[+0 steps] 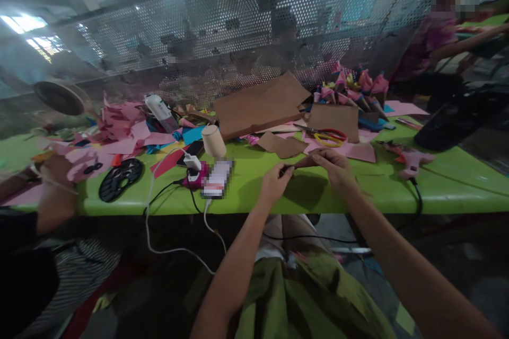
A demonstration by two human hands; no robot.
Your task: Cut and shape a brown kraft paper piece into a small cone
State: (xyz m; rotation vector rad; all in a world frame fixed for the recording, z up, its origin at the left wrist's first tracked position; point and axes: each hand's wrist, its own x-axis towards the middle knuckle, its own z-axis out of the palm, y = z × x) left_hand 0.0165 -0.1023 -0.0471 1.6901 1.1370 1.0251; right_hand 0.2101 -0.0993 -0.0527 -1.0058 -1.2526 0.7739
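Head view: left hand (274, 183), right hand (337, 167) pinch thin brown card strip (304, 161).

The tabletop (246, 190) is a smooth green sheet with a dull sheen, plastic by its look. The brown strip (304, 162) between the left hand (274, 183) and the right hand (336, 169) is matt card, like the brown cardboard sheets (254, 108) behind. The pink paper scraps (119, 127) are thin and matt. The scissors (330, 137) have glossy plastic handles. The glue gun (411, 160) is smooth pink plastic. The screen (238, 26) is perforated metal.
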